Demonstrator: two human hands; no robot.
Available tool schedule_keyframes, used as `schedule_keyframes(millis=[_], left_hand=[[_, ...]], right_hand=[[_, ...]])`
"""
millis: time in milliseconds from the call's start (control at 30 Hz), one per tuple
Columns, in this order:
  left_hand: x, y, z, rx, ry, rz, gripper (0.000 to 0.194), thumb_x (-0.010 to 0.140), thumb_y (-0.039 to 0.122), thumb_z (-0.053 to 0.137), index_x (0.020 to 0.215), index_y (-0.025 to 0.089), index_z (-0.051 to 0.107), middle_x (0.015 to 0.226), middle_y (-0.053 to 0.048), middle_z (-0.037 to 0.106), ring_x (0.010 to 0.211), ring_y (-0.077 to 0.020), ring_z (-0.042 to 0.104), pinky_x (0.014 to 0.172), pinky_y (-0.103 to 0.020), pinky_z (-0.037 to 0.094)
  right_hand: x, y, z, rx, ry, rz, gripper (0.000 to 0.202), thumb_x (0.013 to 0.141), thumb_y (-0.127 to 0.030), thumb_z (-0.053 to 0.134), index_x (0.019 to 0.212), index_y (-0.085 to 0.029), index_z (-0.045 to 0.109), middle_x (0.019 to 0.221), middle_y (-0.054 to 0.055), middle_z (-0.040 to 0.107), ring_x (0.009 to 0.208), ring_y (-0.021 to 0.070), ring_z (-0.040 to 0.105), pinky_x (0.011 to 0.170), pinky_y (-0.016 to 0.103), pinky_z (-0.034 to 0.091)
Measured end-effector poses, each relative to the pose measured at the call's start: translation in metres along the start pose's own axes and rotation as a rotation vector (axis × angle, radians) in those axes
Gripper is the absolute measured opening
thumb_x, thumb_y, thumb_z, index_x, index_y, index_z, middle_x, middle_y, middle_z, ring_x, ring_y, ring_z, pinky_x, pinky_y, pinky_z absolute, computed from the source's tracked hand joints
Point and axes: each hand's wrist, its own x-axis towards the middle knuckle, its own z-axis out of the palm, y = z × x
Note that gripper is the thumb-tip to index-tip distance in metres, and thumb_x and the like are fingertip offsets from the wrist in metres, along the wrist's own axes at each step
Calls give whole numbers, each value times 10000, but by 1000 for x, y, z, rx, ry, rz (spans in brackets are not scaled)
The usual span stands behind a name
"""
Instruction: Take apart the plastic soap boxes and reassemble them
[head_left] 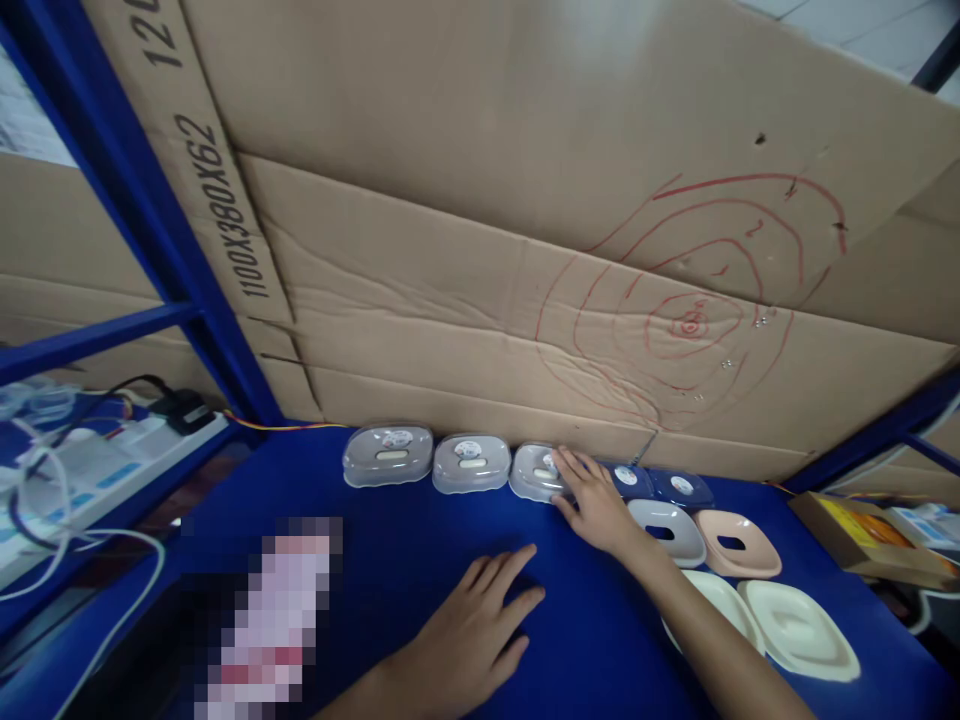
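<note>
My right hand (598, 500) reaches to the back row and grips the right end of a clear plastic lid (529, 478), thumb at its front edge and fingers over the top. Two similar clear lids, the left one (367, 470) and the middle one (450, 475), stand in line to its left, each with a round sticker and a pale oblong piece. My left hand (469, 625) hovers over or rests on the blue surface, fingers apart, holding nothing. Right of my right hand are two dark-looking lids (651, 482) with round stickers.
Grey (686, 520) and peach (757, 550) slotted shells and two cream dishes (799, 625) lie at right, one partly behind my forearm. Cardboard (420, 250) walls the back. Power strips with cables (112, 475) are at left; an open carton (862, 540) is at right. A pixelated object (274, 610) lies front left.
</note>
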Motion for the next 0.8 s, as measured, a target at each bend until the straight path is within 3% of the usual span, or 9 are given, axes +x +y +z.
schedule_keyframes(millis=[133,200,300,400,500,567,700,800], left_hand=[[2,0,-5,3,-5,-3,465,1003,194,653,1460,276,638,1670,-115,485,1442,-353,567,1185,-554,517],[3,0,-7,8,-37,-7,469,984,182,672,1443,274,645,1652,-120,509,1449,-357,565,1182,-555,519],[3,-2,-7,0,-62,-15,495,972,177,683,1453,288,638,1648,-109,522,1442,-350,577,1185,-541,518],[2,-5,-4,-22,-50,-29,521,985,183,670,1484,327,622,1639,-72,540,1441,-327,578,1195,-505,512],[2,-7,-3,-41,-65,-44,585,985,172,667,1533,363,589,1637,-44,546,1436,-310,576,1197,-497,512],[3,-8,-5,-51,-80,-47,631,982,165,668,1567,373,558,1636,-41,546,1426,-309,578,1192,-503,515],[5,-9,-7,-64,-93,-46,661,984,160,660,1597,365,524,1612,-55,563,1418,-309,580,1187,-510,518],[5,-11,-5,-79,-117,-58,695,978,160,661,1621,352,482,1656,-73,519,1466,-320,547,1205,-543,500]], right_hand=[[-4,3,-1,-28,54,21,702,1116,-459,473,1750,-243,262,1803,159,292,1670,364,295,1311,678,291],[-23,6,-14,-41,114,42,716,1111,-535,491,1737,-245,298,1779,166,352,1652,379,337,1298,723,280],[-75,15,-39,-1,171,2,506,1133,-459,474,1602,-282,538,1571,133,646,1439,323,625,1220,599,465],[-143,28,-49,16,253,54,368,1117,-404,512,1409,-280,700,1313,117,789,1182,303,771,993,462,621],[-201,37,-38,-32,310,93,285,1103,-396,532,1212,-281,769,1133,82,839,977,282,815,823,404,644],[-221,36,-23,-42,270,86,276,1099,-396,543,1214,-291,770,1142,63,845,970,271,820,812,390,641],[-211,9,-7,-2,160,15,414,1056,-406,652,1453,-290,686,1307,77,812,1150,299,796,943,414,626],[-178,-23,-17,153,4,-67,508,1076,-409,641,1575,-333,585,1413,63,768,1256,271,758,1089,410,581]])
